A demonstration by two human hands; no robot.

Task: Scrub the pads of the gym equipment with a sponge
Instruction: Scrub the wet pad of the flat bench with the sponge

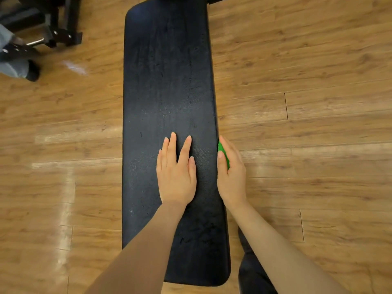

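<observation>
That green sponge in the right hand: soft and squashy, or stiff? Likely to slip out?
Probably soft: the sponge looks squeezed between the right hand and the edge of the bench pad. Likely light, as one hand holds it. The pad looks wet, so it may be slippery.

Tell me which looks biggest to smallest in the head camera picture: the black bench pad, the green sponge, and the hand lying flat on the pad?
1. Black bench pad, by far the biggest.
2. Left hand, flat on the pad.
3. Green sponge, smallest as seen, but the right hand covers most of it, so its full size is unclear.
</observation>
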